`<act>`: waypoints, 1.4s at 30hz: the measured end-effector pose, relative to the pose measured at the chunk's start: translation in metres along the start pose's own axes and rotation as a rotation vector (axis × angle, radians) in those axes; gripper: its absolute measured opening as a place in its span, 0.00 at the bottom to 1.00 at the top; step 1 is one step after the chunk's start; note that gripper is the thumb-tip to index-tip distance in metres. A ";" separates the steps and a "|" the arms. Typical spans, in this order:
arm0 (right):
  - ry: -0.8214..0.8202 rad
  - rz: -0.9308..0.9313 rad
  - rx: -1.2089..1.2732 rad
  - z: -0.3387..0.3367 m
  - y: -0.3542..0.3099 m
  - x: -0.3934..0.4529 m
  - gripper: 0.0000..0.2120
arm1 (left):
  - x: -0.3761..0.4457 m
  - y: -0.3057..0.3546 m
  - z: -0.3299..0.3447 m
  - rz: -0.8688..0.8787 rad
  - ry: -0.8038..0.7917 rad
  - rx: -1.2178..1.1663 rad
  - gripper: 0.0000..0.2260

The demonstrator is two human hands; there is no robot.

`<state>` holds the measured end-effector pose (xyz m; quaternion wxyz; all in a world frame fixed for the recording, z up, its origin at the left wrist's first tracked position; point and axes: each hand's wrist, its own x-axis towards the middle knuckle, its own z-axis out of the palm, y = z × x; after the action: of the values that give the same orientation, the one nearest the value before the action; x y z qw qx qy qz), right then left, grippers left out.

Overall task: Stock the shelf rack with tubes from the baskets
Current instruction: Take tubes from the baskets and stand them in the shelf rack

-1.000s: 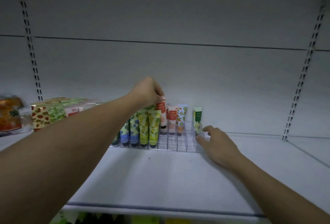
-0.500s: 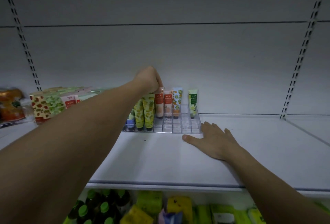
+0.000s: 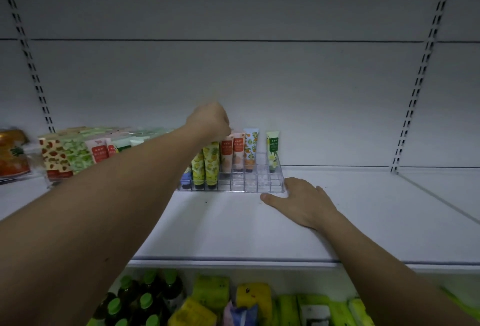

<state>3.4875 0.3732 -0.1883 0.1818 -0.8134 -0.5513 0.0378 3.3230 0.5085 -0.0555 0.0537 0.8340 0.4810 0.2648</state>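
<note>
A clear acrylic rack point(image 3: 262, 182) stands at the back of the white shelf point(image 3: 259, 234). Several tubes stand upright in it: a blue one point(image 3: 186, 178), two yellow-green ones point(image 3: 211, 163), two orange-red ones, an orange-flowered one point(image 3: 251, 149) and a green-and-white one point(image 3: 272, 149). My left hand point(image 3: 207, 121) reaches over the rack, its curled fingers pinching the top of the left orange-red tube point(image 3: 226, 155), which sits in a back-row slot. My right hand point(image 3: 301, 201) lies flat on the shelf, touching the rack's front right corner. No baskets are in view.
Boxed tubes point(image 3: 70, 155) are lined up left of the rack, with an orange packet point(image 3: 13, 155) beyond them. Slotted uprights point(image 3: 415, 92) run up the back wall. On the shelf below are green-capped bottles point(image 3: 141, 299) and yellow-green packs point(image 3: 249, 299).
My left hand has lowered the orange-red tube into its slot. My right hand left the rack's right side and settled flat on the shelf by its corner.
</note>
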 end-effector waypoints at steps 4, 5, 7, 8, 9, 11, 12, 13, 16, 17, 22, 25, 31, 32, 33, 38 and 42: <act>0.172 0.062 0.106 -0.004 -0.004 -0.019 0.34 | -0.029 -0.004 -0.016 0.035 0.015 -0.007 0.12; 0.208 0.081 0.167 -0.005 -0.006 -0.025 0.32 | -0.040 -0.006 -0.019 0.047 0.019 0.007 0.12; 0.274 0.094 0.277 -0.008 -0.012 -0.040 0.26 | -0.064 -0.008 -0.026 0.057 0.026 0.044 0.13; 0.293 0.083 0.306 -0.011 -0.017 -0.048 0.22 | -0.078 -0.008 -0.029 0.057 0.016 0.062 0.13; 0.298 0.064 0.330 -0.014 -0.022 -0.057 0.19 | -0.094 -0.009 -0.030 0.057 -0.003 0.076 0.14; 0.277 0.018 0.392 -0.025 -0.036 -0.076 0.13 | -0.126 -0.011 -0.030 0.074 -0.038 0.088 0.15; 0.252 -0.009 0.427 -0.031 -0.044 -0.086 0.10 | -0.143 -0.012 -0.030 0.091 -0.044 0.090 0.14; 0.215 -0.040 0.456 -0.036 -0.053 -0.097 0.08 | -0.160 -0.014 -0.029 0.109 -0.043 0.088 0.14; 0.066 -0.129 0.496 -0.041 -0.082 -0.135 0.08 | -0.209 -0.023 -0.028 0.118 -0.066 0.040 0.15; 0.025 -0.151 0.492 -0.039 -0.091 -0.147 0.09 | -0.223 -0.026 -0.028 0.106 -0.085 0.014 0.16; -0.106 -0.210 0.508 -0.006 -0.118 -0.197 0.11 | -0.286 -0.056 -0.015 0.008 -0.137 -0.153 0.13; -0.195 -0.205 0.527 0.038 -0.121 -0.213 0.09 | -0.320 -0.094 0.013 -0.092 -0.214 -0.190 0.12; -0.458 -0.061 0.555 0.165 -0.117 -0.230 0.08 | -0.386 -0.175 0.093 -0.390 -0.480 -0.325 0.05; -0.506 -0.041 0.554 0.187 -0.116 -0.232 0.08 | -0.394 -0.186 0.106 -0.426 -0.526 -0.334 0.04; -0.560 -0.028 0.544 0.207 -0.114 -0.234 0.09 | -0.401 -0.196 0.120 -0.450 -0.576 -0.331 0.04; -0.781 0.077 0.437 0.283 -0.098 -0.242 0.16 | -0.424 -0.226 0.175 -0.575 -0.787 -0.288 0.08; -0.898 0.098 0.314 0.324 -0.084 -0.243 0.13 | -0.439 -0.239 0.213 -0.668 -0.903 -0.288 0.08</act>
<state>3.2344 0.2619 -0.4952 0.0441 -0.7045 -0.5238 0.4769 3.0684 0.3060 -0.4907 0.4471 0.6518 0.6066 -0.0859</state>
